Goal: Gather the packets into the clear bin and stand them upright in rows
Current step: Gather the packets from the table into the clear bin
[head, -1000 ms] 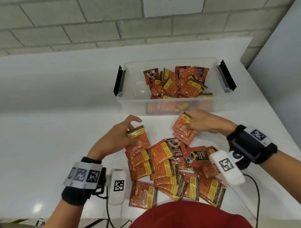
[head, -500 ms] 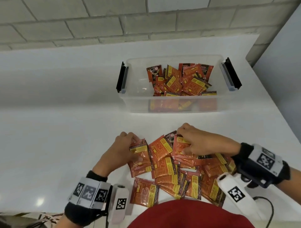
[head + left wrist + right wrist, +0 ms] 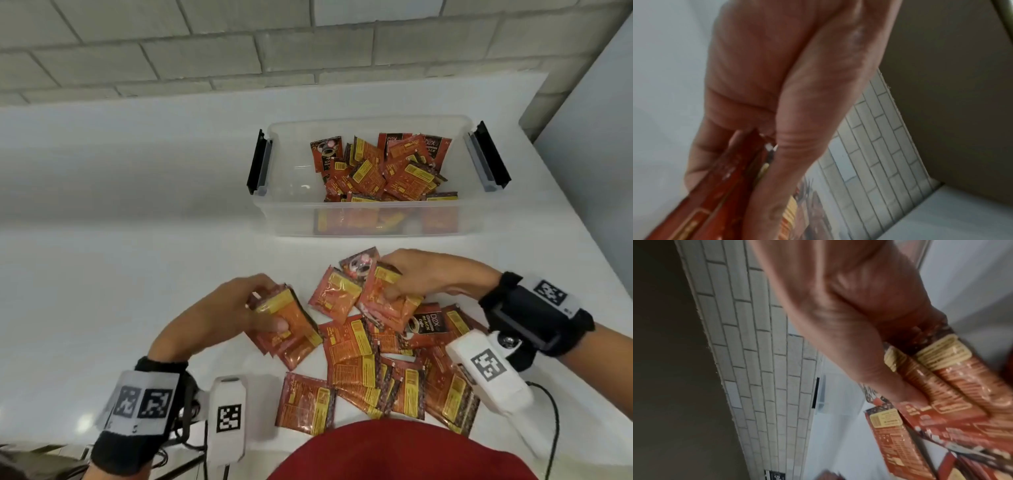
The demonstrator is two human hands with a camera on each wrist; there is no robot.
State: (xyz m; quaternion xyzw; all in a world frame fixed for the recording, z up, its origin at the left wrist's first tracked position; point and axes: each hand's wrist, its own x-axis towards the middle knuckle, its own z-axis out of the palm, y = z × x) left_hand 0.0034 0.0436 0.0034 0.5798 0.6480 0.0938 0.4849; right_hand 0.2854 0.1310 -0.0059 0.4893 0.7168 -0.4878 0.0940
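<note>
Head view: left hand (image 3: pixel 236 308) and right hand (image 3: pixel 421 274) each clutch packets (image 3: pixel 291 325) (several).

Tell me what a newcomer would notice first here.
The heap of orange packets sprawled on the white table in front of the person. The left hand and the right hand each grip a bunch. Behind stands the clear bin, packets jumbled in its right part.

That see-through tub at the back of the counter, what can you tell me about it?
The clear bin is a rectangular tub of see-through plastic, lidless, with a black and grey latch handle flipped out at each short end. It sits flat on the white counter, beyond both hands, which do not touch it. Orange-red packets lie jumbled in its right part; the left part looks bare.
</note>
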